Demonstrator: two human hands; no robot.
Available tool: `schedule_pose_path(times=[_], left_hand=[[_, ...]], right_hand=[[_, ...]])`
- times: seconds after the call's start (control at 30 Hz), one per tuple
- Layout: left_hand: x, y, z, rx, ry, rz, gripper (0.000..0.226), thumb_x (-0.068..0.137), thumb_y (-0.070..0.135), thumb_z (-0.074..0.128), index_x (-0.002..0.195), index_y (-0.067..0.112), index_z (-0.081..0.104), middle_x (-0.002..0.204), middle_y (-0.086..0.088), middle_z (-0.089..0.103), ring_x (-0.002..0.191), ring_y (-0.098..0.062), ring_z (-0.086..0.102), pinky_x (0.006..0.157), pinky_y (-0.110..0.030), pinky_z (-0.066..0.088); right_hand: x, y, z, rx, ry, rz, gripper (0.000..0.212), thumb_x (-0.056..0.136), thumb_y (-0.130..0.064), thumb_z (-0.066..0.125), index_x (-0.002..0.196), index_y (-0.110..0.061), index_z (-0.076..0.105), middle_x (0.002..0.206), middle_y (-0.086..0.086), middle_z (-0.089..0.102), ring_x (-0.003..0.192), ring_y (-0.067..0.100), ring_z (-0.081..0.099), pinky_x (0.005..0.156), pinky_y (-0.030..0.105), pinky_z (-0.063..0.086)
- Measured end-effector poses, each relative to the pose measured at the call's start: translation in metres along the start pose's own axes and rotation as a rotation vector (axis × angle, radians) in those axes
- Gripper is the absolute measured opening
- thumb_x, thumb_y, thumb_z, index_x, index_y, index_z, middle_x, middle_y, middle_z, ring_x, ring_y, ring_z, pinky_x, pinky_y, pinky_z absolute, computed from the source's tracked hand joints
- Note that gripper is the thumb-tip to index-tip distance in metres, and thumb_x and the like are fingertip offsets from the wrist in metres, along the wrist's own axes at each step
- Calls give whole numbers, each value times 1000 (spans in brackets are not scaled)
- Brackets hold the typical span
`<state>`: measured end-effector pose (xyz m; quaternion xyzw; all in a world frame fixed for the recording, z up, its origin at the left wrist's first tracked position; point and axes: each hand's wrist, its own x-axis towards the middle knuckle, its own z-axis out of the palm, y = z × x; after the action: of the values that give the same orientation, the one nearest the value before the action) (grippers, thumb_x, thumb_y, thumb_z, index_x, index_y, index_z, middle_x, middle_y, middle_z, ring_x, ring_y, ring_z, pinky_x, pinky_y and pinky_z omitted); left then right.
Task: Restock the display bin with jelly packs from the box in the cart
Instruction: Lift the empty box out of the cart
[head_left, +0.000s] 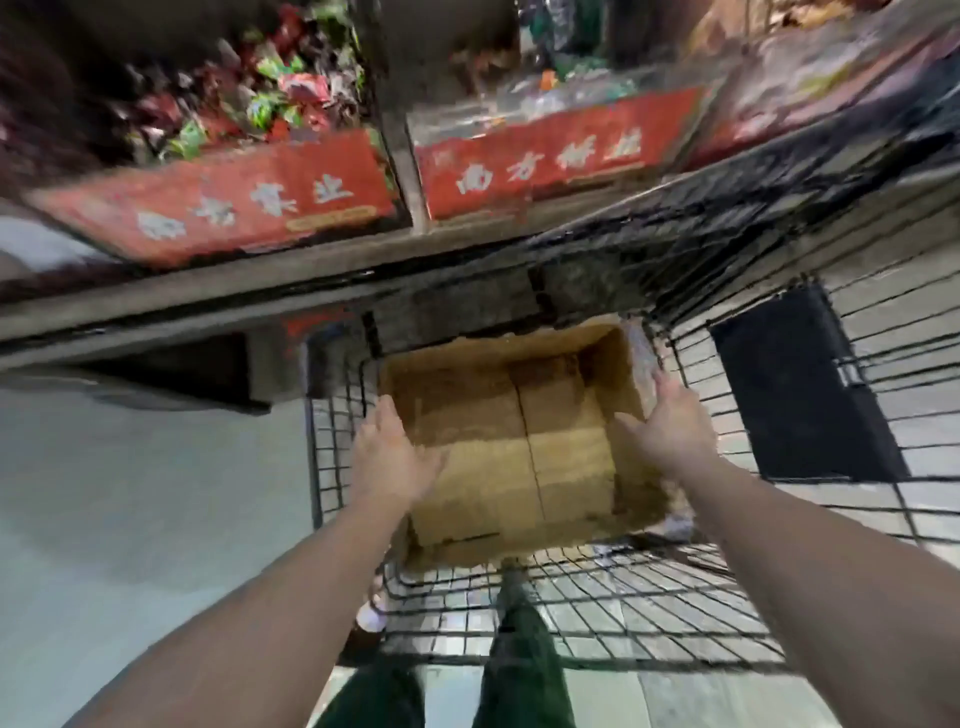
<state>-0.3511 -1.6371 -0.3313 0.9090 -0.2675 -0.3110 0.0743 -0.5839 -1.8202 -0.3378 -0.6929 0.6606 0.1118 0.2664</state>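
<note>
An open brown cardboard box (519, 441) stands in the black wire cart (675, 597); only its bare bottom shows, with no packs visible inside. My left hand (387, 452) reaches over the box's left rim with straight fingers and holds nothing. Over the box's right rim, my right hand (672, 421) is spread the same way and is also empty. Above the cart, the left display bin (218, 202) has a red front panel and is heaped with red and green packs (249, 104). The picture is blurred by motion.
A second bin with a red panel (561, 150) stands to the right, holding clear packs. A grey shelf ledge (260, 291) runs below the bins, close to the cart's far end. A dark panel (800, 384) hangs on the cart's right side. My legs show beneath the cart.
</note>
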Motion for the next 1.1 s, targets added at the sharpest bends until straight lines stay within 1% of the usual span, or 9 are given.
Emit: schedule_pose_path(times=[0.13,0.27,0.33,0.4,0.5,0.6,0.8,0.93,1.1], left_hand=[[12,-14,27,-131,26,-170,94,77,44,75,148,19,18,150,-9,32,136,-29,36,110,-41,34],[36,-28,50,-274,-44,-312,99,71,45,80,145,21,19,143,-9,46,126,-32,49,104,-42,42],[41,-32,60,-325,-70,-321,95,72,35,82,144,20,22,138,-6,51,124,-29,51,102,-38,41],[43,-32,66,-349,-70,-324,94,70,32,84,143,21,25,136,-5,52,124,-28,51,102,-39,41],[41,-29,66,-394,-71,-337,93,70,29,84,141,19,24,138,-7,50,125,-29,50,104,-42,43],[33,-23,54,-403,-81,-327,97,73,32,81,144,20,17,143,-10,44,128,-31,46,104,-41,41],[-2,-5,11,-441,-56,-214,99,74,34,80,147,28,12,149,-7,39,131,-31,45,105,-44,39],[-33,-5,-28,-468,-49,-122,98,70,40,80,143,28,15,140,-7,48,120,-30,53,99,-44,46],[-85,-28,-108,-413,48,43,100,72,47,75,145,25,11,137,-11,49,118,-32,53,97,-43,48]], right_hand=[[28,16,23,43,-88,27,84,78,-40,74,145,-29,24,135,13,51,125,36,48,101,48,45],[58,28,53,110,-153,94,97,70,-41,78,147,-31,19,141,10,47,129,35,47,105,50,43],[62,28,62,154,-215,135,90,78,-29,77,148,-22,22,141,12,48,130,33,47,107,44,41],[65,32,69,189,-226,154,81,82,-22,74,147,-18,25,140,12,50,129,33,47,105,40,40],[61,31,70,189,-198,148,74,84,-23,72,144,-18,29,138,11,52,126,33,50,101,39,42],[50,24,56,240,-180,126,76,81,-29,74,142,-21,30,135,10,55,122,34,54,101,46,46],[14,10,-7,227,-26,57,71,85,-24,70,142,-27,27,128,10,58,113,34,58,94,49,50],[-34,-10,-51,207,157,35,66,82,-29,65,137,-32,28,110,6,59,90,30,59,80,46,55],[-126,-50,-103,127,345,-10,65,81,-23,62,138,-25,30,116,17,59,104,39,59,86,46,49]])
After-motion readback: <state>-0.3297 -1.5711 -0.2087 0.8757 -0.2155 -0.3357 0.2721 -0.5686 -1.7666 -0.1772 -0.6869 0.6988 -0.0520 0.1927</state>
